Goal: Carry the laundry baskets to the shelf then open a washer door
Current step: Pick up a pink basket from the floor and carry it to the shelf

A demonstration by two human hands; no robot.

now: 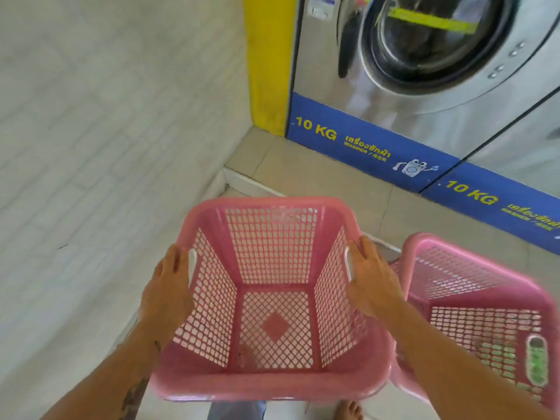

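An empty pink mesh laundry basket [272, 298] is held in front of me, above the floor. My left hand [169, 286] grips its left rim at the handle slot. My right hand [372, 277] grips the right rim the same way. A second pink basket [485, 313] sits just to the right, tilted, touching the first one's side. A steel front-loading washer [424, 95] stands ahead at the upper right, its round glass door [430, 40] shut. No shelf is in view.
A white tiled wall [106, 131] runs along the left. A yellow post [268, 62] stands in the corner beside the washer. A second washer [530, 147] adjoins on the right. Blue "10 KG" bands [363, 144] line the machines' bases. My bare foot [348, 410] shows below.
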